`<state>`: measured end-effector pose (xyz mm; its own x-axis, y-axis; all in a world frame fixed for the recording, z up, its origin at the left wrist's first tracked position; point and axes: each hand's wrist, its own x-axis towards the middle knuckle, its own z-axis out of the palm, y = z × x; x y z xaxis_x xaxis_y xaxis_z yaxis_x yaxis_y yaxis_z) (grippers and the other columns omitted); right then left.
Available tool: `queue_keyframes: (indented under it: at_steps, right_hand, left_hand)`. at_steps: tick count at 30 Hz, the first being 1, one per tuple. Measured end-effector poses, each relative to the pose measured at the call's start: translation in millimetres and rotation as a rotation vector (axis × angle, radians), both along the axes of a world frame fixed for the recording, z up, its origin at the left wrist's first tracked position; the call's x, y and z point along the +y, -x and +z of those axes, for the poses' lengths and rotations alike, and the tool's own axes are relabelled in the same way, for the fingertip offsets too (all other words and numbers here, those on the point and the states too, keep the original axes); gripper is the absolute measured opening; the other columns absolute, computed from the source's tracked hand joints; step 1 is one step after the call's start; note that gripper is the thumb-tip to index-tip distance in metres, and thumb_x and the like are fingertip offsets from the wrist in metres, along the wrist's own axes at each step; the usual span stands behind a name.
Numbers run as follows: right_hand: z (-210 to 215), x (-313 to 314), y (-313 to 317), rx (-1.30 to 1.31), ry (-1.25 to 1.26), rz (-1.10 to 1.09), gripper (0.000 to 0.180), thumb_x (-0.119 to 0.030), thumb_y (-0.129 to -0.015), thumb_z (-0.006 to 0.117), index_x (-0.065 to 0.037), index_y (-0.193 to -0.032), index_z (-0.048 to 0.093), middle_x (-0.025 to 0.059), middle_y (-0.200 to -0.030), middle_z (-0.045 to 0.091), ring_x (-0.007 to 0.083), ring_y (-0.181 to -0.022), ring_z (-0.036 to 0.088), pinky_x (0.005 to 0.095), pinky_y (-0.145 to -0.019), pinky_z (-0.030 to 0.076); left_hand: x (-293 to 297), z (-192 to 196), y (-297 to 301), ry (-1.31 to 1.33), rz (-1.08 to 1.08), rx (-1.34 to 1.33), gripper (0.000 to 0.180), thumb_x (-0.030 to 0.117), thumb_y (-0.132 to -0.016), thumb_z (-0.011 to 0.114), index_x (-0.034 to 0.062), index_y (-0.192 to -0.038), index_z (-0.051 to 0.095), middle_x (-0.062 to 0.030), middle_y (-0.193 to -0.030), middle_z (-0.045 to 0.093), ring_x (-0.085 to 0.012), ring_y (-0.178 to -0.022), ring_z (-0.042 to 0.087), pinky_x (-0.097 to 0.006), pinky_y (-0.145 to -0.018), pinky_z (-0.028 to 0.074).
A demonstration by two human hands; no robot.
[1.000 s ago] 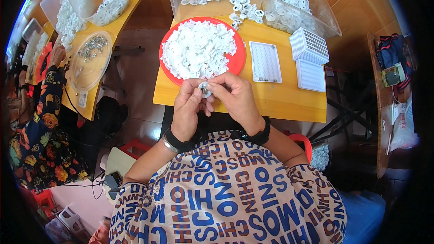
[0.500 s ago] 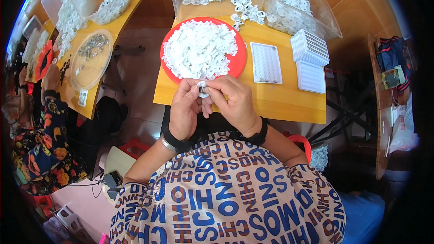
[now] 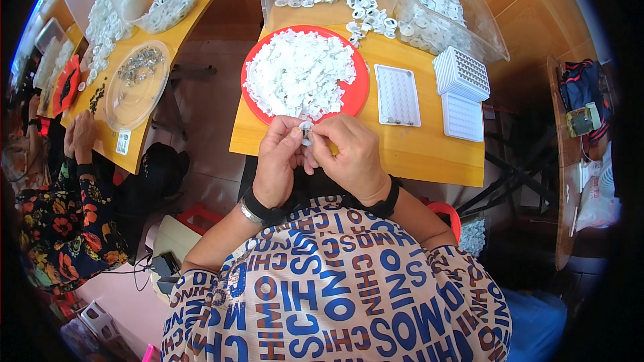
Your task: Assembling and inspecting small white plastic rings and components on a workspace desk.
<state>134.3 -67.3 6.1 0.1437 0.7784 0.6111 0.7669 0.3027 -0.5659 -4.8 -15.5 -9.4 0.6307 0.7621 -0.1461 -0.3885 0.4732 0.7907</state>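
Note:
Just off the table's front edge, my left hand pinches a small round white plastic part with a dark middle between thumb and forefinger. My right hand closes on the part's right edge, thumb and forefinger together; anything tiny between those fingertips is hidden. Right behind both hands, a round red tray carries a large heap of small white plastic pieces. Right of it lies a white slotted tray with a few small metal bits at its near end.
Stacked white trays stand at the table's right. Behind are loose round white parts and a clear bin of similar parts. At the left table, a co-worker's hands are near a clear round lid with small metal pieces.
The white part has turned a little between my fingers, and my right fingertips have shifted slightly at its edge. The co-worker's hands have moved nearer the table's edge.

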Motion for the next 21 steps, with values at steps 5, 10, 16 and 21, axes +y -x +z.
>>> queue_keyframes:
  at_steps: [5,10,16,21]
  right_hand:
    - [-0.4,2.5,-1.8,-0.011,-0.031,0.011,0.008,-0.001,-0.075,0.066,-0.005,-0.078,0.060,0.0079,-0.076,0.060,0.0270,-0.066,0.060,0.0354,-0.058,0.049]
    - [-1.1,-0.7,-3.0,0.193,0.076,0.099,0.010,0.004,-0.077,0.067,0.000,-0.084,0.062,0.0110,-0.081,0.063,0.0237,-0.073,0.064,0.0301,-0.063,0.050]
    - [-6.1,0.3,-5.2,0.287,0.121,0.149,0.010,0.006,-0.078,0.066,0.002,-0.088,0.064,0.0104,-0.085,0.063,0.0183,-0.073,0.064,0.0267,-0.064,0.050]
    - [-3.1,0.7,-3.6,0.559,0.216,0.188,0.004,-0.001,-0.081,0.067,0.000,-0.081,0.063,0.0075,-0.081,0.062,0.0152,-0.068,0.064,0.0257,-0.061,0.051]
  left_hand:
    - [-0.2,-2.5,0.4,-0.009,0.000,0.041,0.017,0.020,-0.098,0.044,0.0048,-0.103,0.049,-0.0062,-0.083,0.060,-0.0122,-0.063,0.058,-0.023,-0.055,0.047]
    - [0.8,-3.4,2.2,-0.005,0.003,0.016,0.015,0.019,-0.098,0.045,0.0055,-0.103,0.048,-0.0065,-0.081,0.060,-0.0118,-0.064,0.058,-0.023,-0.055,0.046]
    - [0.5,-1.5,1.8,-0.009,0.010,0.025,0.014,0.019,-0.098,0.045,0.0058,-0.101,0.049,-0.0064,-0.081,0.060,-0.0114,-0.062,0.057,-0.022,-0.054,0.045]
    - [1.3,-0.7,3.2,-0.016,-0.008,0.039,0.013,0.019,-0.097,0.047,0.0066,-0.099,0.050,-0.0050,-0.079,0.060,-0.0100,-0.060,0.055,-0.020,-0.052,0.043]
